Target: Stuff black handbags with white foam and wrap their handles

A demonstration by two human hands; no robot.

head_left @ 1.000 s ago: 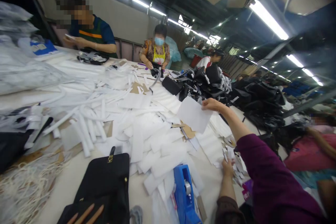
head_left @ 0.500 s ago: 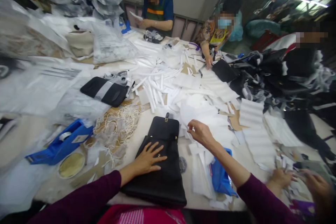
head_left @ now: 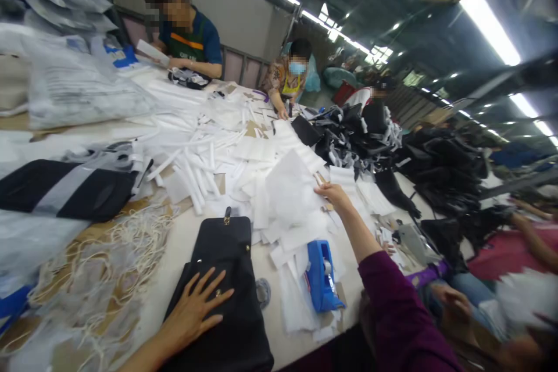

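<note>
A black bag (head_left: 235, 314) lies on the table in front of me, its flap opened out away from me with a small clasp tab at the far end. My left hand (head_left: 196, 308) rests flat on it, fingers spread. Farther off, my right hand (head_left: 335, 196) is stretched over a heap of thin white foam sheets (head_left: 288, 192). Its thumb and fingers are pinched together beside a tan strip; what lies between them, if anything, is too small to make out. Nearer me, a blue tape dispenser (head_left: 320, 279) stands right of the bag.
Tangled cream cords (head_left: 131, 250) and a wrapped black bag (head_left: 74, 186) lie to the left. White rolls (head_left: 196, 174) cover the middle. Black bags (head_left: 353, 128) are heaped at the far right. Co-workers sit across the table, and another person's hands (head_left: 453, 302) are at the right.
My right hand has reached farther out over the foam sheets, and its fingers have closed. The view has swung right. My left hand still lies on the black bag.
</note>
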